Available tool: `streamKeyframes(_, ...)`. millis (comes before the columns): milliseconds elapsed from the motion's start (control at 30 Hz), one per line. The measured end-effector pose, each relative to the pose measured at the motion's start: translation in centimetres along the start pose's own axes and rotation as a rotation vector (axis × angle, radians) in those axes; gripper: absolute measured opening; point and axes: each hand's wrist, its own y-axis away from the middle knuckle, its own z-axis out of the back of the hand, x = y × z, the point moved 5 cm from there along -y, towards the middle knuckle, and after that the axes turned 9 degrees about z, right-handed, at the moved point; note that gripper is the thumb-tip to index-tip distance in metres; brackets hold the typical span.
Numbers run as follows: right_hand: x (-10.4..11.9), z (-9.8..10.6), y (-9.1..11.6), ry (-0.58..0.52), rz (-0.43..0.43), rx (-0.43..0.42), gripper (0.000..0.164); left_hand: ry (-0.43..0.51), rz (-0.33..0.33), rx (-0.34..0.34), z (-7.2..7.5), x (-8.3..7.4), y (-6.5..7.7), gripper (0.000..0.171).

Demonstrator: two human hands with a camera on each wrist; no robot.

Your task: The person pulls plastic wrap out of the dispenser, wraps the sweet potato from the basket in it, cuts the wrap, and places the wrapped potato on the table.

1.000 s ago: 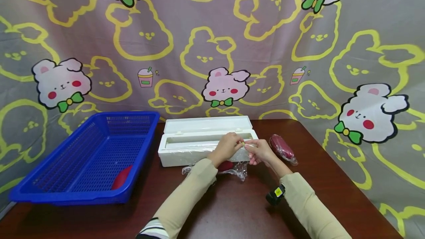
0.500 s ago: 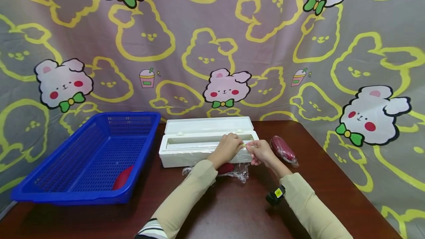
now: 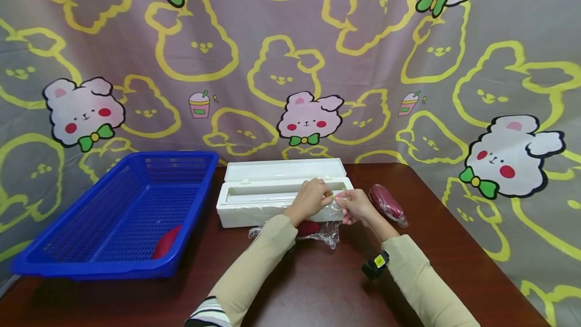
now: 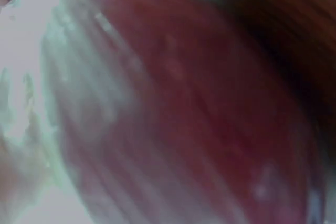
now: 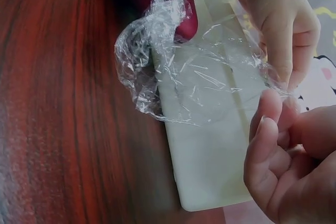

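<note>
Both hands meet over the front right of a long white box (image 3: 254, 217), whose lid (image 3: 286, 169) is raised. My left hand (image 3: 310, 198) pinches an edge of clear plastic wrap (image 5: 205, 85). Right beside it, my right hand (image 3: 356, 206) pinches the same edge between thumb and fingers. A small yellowish bit shows between the fingertips. Crumpled wrap hangs over the box front and around a smooth, dark red oblong thing (image 3: 308, 227) lying in front of the box. That red thing fills the left wrist view, blurred, beneath the wrap; its kind cannot be told.
On the left stands a large blue plastic basket (image 3: 95, 269) with a red rounded thing (image 3: 167, 242) inside. Right of the box lies a dark red oblong thing (image 3: 387, 202) covered in clear wrap. A patterned curtain (image 3: 245, 39) hangs behind the brown table (image 3: 327, 286).
Both hands stay at the box's right end, still pinching the wrap, with only slight finger shifts. The box, basket and red things have not moved.
</note>
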Motion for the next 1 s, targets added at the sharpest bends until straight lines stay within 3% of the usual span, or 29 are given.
streamKeyframes(167,0.2,0.1,0.0,-0.001,-0.017,0.036,0.033,0.073,0.011,0.038,-0.1,-0.2,-0.4,0.016)
streamKeyframes(367,0.2,0.1,0.0,-0.011,-0.035,0.054,0.035,0.085,0.040,0.042,-0.5,-0.5,-0.4,0.021)
streamKeyframes(700,0.0,0.3,0.0,-0.031,-0.051,0.012,0.027,0.025,-0.046,-0.065,-0.5,-0.5,0.5,0.016)
streamKeyframes(1000,-0.1,0.0,-0.1,-0.050,-0.056,0.021,0.028,0.126,-0.065,-0.097,-0.6,0.1,0.9,0.007)
